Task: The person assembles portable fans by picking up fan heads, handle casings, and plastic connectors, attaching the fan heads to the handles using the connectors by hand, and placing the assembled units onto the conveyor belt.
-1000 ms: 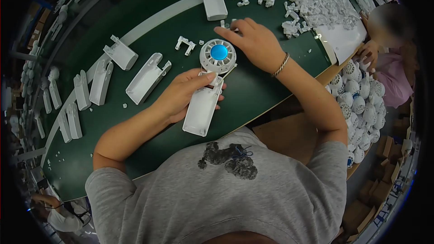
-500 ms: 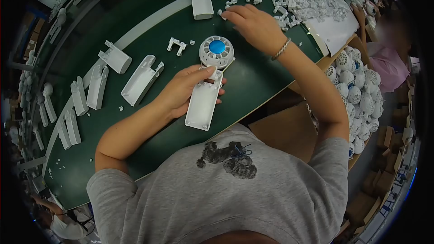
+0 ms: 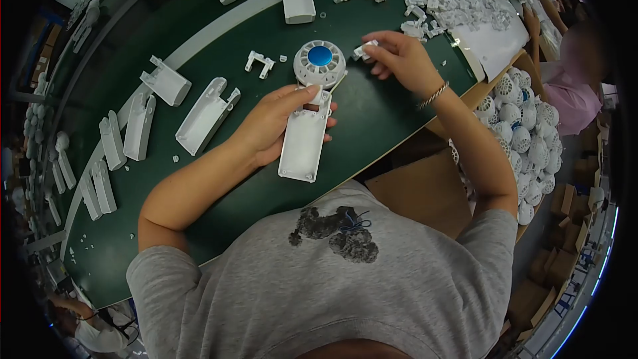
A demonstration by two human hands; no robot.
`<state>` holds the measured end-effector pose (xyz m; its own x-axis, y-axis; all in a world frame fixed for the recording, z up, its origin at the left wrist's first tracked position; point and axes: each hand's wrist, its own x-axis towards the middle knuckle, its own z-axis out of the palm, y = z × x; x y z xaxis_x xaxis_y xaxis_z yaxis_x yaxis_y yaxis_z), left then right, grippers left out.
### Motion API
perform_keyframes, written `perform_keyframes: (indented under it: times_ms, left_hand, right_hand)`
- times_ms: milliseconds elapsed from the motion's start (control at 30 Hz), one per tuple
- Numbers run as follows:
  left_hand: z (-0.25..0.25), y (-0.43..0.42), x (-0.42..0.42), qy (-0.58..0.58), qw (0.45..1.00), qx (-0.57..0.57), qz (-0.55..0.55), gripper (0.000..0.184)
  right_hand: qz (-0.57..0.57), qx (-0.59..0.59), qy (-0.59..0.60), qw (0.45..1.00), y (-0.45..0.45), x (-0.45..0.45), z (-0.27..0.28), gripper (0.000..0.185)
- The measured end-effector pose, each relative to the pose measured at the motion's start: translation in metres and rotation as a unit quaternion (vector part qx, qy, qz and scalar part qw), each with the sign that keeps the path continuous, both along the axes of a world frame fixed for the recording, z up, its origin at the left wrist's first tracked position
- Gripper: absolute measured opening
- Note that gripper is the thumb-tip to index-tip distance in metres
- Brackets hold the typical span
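The left hand (image 3: pixel 269 123) holds one round head (image 3: pixel 319 56) and one long handle (image 3: pixel 301 149); the right hand (image 3: pixel 407 66) holds one small piece (image 3: pixel 366 50). Ahead of the hands there are three separate brackets (image 3: pixel 262 59) and two shells (image 3: pixel 298 6). Two other shells are near the left hand's outer side; farther left, their number is unclear. Beyond the right hand, one pile (image 3: pixel 458 0) has uncountable pieces.

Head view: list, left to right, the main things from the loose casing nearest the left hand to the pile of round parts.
Loose casing, small bracket, round head with blue centre, right hand, pile of round parts.
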<state>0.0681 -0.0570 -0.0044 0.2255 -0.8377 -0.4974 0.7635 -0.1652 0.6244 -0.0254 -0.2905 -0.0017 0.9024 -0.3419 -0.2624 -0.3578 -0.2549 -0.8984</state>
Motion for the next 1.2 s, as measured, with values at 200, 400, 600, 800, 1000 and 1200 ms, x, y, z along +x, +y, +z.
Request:
perform_keyframes:
  times_ms: [200, 400, 600, 800, 1000, 1200]
  left_hand:
    - [-0.003, -0.009, -0.003, 0.009, 1.000, -0.023, 0.018, 0.032]
    - [-0.006, -0.011, -0.002, 0.009, 0.999, -0.020, 0.027, 0.030]
    - [-0.008, -0.010, -0.003, 0.003, 0.999, -0.017, 0.027, 0.028]
    - [-0.017, -0.004, 0.009, 0.086, 0.993, -0.078, -0.012, 0.039]
    - [-0.024, -0.005, 0.009, 0.078, 0.994, -0.078, 0.004, 0.041]
    - [-0.020, -0.003, 0.006, 0.085, 0.994, -0.068, 0.011, 0.032]
  right_hand:
    - [0.064, -0.474, -0.244, 0.843, -0.003, -0.019, -0.010, 0.025]
    - [0.039, -0.341, -0.266, 0.901, 0.025, -0.031, 0.007, 0.017]
    - [0.073, -0.286, -0.265, 0.918, 0.075, -0.031, 0.023, 0.018]
    - [0.106, -0.507, -0.295, 0.803, 0.076, -0.010, 0.010, 0.022]
    - [0.137, -0.574, -0.289, 0.754, 0.088, -0.013, 0.010, 0.029]
    - [0.135, -0.607, -0.257, 0.740, 0.101, -0.019, 0.013, 0.028]
